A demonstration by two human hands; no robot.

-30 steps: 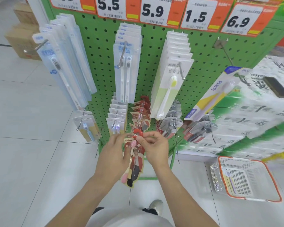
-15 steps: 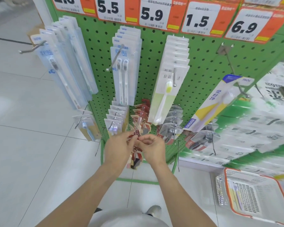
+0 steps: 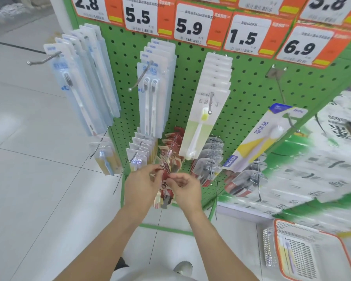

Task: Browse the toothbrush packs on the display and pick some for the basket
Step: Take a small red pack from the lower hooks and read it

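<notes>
Both hands low, at the front of the display. Left hand (image 3: 141, 185) and right hand (image 3: 185, 188) meet on a red toothbrush pack (image 3: 165, 191), fingers curled, pinching its top edge at the tip of a hook (image 3: 169, 154); the pack's lower end hangs between the wrists. Basket (image 3: 312, 228) on the floor to the right, well apart, a pack lying inside. Behind the hands, more red packs on the same hook. Farther back, green pegboard (image 3: 251, 88) with white and blue packs; price tags (image 3: 193, 27) across the top.
</notes>
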